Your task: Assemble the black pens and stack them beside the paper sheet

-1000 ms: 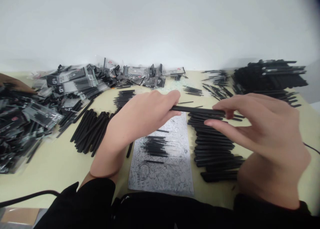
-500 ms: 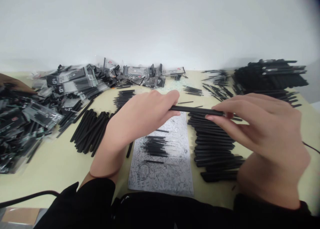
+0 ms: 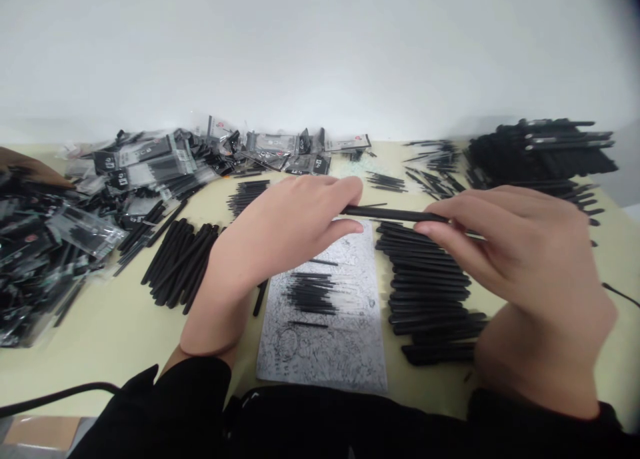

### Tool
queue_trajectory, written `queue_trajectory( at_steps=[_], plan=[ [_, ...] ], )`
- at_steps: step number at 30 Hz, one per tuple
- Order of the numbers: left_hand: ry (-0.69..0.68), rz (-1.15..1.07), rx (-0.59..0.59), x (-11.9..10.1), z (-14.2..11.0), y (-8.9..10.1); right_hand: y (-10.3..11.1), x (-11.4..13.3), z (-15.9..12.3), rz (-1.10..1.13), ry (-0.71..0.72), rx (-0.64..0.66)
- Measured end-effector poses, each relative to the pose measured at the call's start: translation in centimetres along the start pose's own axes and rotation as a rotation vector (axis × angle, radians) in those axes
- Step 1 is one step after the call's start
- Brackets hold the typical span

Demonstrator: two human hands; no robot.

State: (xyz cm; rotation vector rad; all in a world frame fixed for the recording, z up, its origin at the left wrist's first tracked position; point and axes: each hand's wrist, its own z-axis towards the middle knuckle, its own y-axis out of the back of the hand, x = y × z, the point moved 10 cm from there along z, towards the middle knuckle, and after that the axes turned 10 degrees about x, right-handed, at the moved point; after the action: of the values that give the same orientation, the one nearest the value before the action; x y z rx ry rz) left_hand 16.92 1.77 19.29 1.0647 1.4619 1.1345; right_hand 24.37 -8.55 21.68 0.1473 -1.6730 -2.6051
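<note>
Between my two hands a slim black pen [image 3: 387, 213] is held almost level above the patterned sheet. My left hand [image 3: 285, 225] is closed at its left end, the index finger curled over it and the thumb slightly below; the end itself is hidden. My right hand [image 3: 530, 245] pinches the other end between thumb and fingertips. Thin dark refills [image 3: 311, 293] with pale tips lie on the grey patterned sheet [image 3: 320, 359] under the hands. Beside my right wrist, black pens [image 3: 427, 292] lie in a stacked column.
Loose black barrels [image 3: 175, 262] lie left of the sheet. Clear packets [image 3: 90, 229] heap up at far left and along the back. A tall stack of black pens [image 3: 540, 152] stands at back right, near scattered thin rods [image 3: 433, 155]. A black cable [image 3: 60, 395] crosses the lower left.
The pen's right end has risen slightly, and my right fingers sit a little differently around it. My left thumb has dropped a little away from the pen. The things on the table look unchanged.
</note>
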Motion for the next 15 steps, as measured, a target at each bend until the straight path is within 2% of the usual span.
queue_trajectory(
  at_steps=[3,6,10,15],
  plan=[
    [-0.024,-0.032,0.009,-0.2,0.2,0.2,0.2,-0.4,0.0,-0.006,-0.045,-0.013],
    [0.027,-0.052,-0.003,1.2,0.1,0.4,0.7,-0.6,-0.1,0.014,-0.072,-0.048],
    [0.237,-0.070,-0.008,6.1,-0.3,0.2,1.0,-0.9,-0.2,0.022,-0.084,-0.072],
    [0.513,-0.097,0.093,12.8,-0.8,-1.8,0.6,-1.2,-0.3,0.024,-0.099,-0.044]
  ],
)
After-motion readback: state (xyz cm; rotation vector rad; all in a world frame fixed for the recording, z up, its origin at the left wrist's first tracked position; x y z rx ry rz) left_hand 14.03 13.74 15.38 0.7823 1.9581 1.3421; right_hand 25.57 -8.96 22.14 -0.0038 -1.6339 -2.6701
